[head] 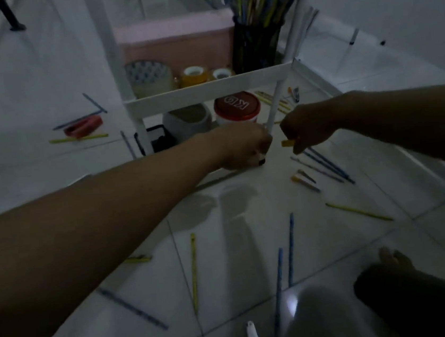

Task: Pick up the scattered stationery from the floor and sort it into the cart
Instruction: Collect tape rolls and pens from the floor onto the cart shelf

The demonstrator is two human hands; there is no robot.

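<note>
My right hand pinches the end of a short yellow stick just above the floor, right of the white cart's front leg. At the foot of that leg my left hand has its fingers curled down; what it holds, if anything, is hidden. Loose pencils lie on the tiles: a yellow one, two blue ones, a yellow one and a blue bundle under my right hand. On the cart's middle shelf, a black cup holds several pencils.
Tape rolls and a pink box sit on the middle shelf. A red-lidded tub and a white pot stand below. A red item lies at left with pencils. A white pen and my foot are nearest.
</note>
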